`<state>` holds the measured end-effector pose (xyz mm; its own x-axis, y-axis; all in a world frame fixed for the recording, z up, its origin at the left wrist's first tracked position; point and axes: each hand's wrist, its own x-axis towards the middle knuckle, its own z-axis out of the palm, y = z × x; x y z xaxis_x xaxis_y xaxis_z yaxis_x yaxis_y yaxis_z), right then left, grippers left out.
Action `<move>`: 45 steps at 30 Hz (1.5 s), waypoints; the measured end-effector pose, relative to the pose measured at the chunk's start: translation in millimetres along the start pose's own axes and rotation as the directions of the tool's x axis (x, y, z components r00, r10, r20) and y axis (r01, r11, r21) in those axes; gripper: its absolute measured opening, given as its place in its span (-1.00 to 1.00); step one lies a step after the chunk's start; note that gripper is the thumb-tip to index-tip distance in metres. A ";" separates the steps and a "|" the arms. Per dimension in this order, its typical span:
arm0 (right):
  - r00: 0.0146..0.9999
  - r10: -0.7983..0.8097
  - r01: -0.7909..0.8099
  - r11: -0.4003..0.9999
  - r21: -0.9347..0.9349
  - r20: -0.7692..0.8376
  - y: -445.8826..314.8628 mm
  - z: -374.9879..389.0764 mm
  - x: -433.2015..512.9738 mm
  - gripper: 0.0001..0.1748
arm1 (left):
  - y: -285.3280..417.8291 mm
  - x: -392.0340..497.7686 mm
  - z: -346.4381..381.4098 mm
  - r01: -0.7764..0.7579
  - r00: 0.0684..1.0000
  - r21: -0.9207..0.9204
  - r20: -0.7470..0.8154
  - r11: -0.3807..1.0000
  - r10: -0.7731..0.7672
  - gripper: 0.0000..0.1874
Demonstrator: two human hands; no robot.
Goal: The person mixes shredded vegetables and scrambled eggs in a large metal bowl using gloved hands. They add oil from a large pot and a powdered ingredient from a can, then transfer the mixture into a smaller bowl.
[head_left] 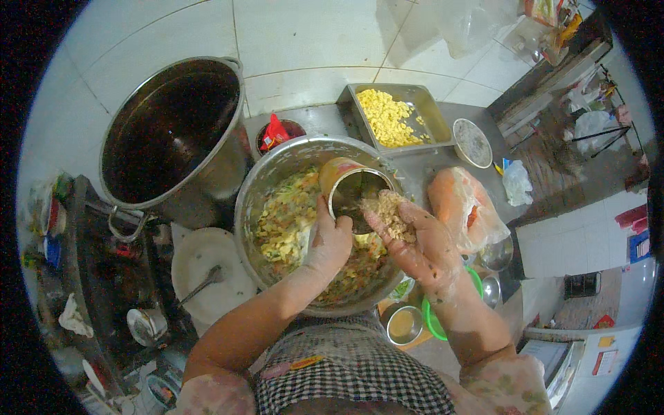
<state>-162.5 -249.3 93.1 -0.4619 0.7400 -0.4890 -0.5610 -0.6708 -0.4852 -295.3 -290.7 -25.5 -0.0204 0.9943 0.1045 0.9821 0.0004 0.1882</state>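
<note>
My left hand (332,238) grips a metal can (342,176) with a coloured outside, tilted so its open mouth faces my right hand. My right hand (423,244), palm up and fingers curled, holds a heap of pale brown granules (394,215) at the can's mouth. Both are over a large steel bowl (249,192) of mixed chopped food (285,223), with yellow, green and orange bits and some white matter. Light powder or residue coats my hands. How much the can holds is not visible.
A tall steel pot (223,171) stands at the left, near a white round container (207,280) with a ladle. Behind the bowl are a steel tray (441,124) of yellow crumbled food and a red packet (275,134). Right lie a bagged orange item (461,207) and a green-rimmed basin (430,321).
</note>
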 end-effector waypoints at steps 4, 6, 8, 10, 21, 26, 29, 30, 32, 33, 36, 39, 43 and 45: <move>0.995 0.033 -0.054 0.970 0.239 0.091 -1.1 -4.9 -2.5 -0.68 | -3.1 2.7 -17.6 0.301 0.948 -0.621 0.109 0.724 -0.301 -0.38; 0.998 -0.016 0.004 0.980 0.198 0.055 -5.0 -13.0 -5.2 -0.74 | -5.5 4.9 -31.2 0.399 0.844 -0.905 0.299 0.146 -0.445 -0.40; 0.998 -0.008 -0.001 0.991 0.135 0.062 -7.5 -21.6 -7.9 -0.79 | -12.9 9.5 -44.0 0.424 0.825 -0.903 0.351 0.074 -0.443 -0.40; 0.999 -0.001 0.002 1.000 0.022 -0.046 -5.1 -27.0 -7.3 -0.82 | -25.8 15.0 -54.8 0.407 0.843 -0.905 0.318 0.127 -0.435 -0.46; 0.966 0.019 0.249 0.217 -0.944 0.259 13.5 -17.7 85.1 -0.79 | -70.4 33.5 -111.8 0.332 0.832 -0.938 0.340 -0.097 -0.438 -0.67; 0.882 0.251 0.429 -0.076 -0.900 0.399 0.2 -28.3 89.5 -0.75 | -67.2 29.6 -121.6 0.246 0.841 -0.966 0.255 -0.082 -0.478 -0.64; 0.824 0.206 0.562 -0.176 -0.808 0.528 -1.7 -20.7 85.5 -0.75 | -70.4 26.0 -110.9 0.318 0.815 -0.931 0.364 -0.178 -0.452 -0.60; 0.758 0.120 0.651 -0.185 -0.736 0.641 -2.1 -16.2 83.1 -0.75 | -72.7 25.2 -104.1 0.332 0.808 -0.933 0.356 -0.137 -0.470 -0.64; 0.769 0.200 0.636 -0.140 -0.759 0.607 -4.8 -5.6 74.8 -0.72 | -77.2 23.5 -85.6 0.341 0.801 -0.938 0.323 -0.059 -0.504 -0.71; 0.820 0.207 0.566 -0.154 -0.810 0.533 -7.9 0.2 69.1 -0.71 | -79.8 23.1 -74.7 0.424 0.762 -0.905 0.380 -0.039 -0.524 -0.70; 0.859 0.183 0.496 -0.065 -0.866 0.479 -19.3 18.6 47.5 -0.72 | -88.9 15.5 -42.9 0.158 0.902 -0.911 -0.023 0.380 -0.431 -0.67; 0.788 0.099 0.602 -0.329 -0.728 0.607 -31.0 40.3 36.1 -0.75 | -85.4 9.4 -23.8 0.063 0.937 -0.790 -0.164 0.610 -0.309 -0.66; 0.683 0.152 0.718 -0.314 -0.621 0.714 -28.9 64.2 38.9 -0.77 | -66.6 7.9 -26.6 0.343 0.862 -0.937 0.341 -0.063 -0.376 -0.62; 0.609 0.117 0.760 -0.369 -0.535 0.785 -25.6 72.5 42.3 -0.76 | -61.4 5.0 -36.3 0.361 0.855 -0.927 0.374 -0.106 -0.359 -0.59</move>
<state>-217.4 -197.2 137.4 -0.8858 0.4115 0.2147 0.2232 0.7832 -0.5803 -362.4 -289.6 -1.1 -0.2998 0.8900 -0.3436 -0.2845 0.2604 0.9226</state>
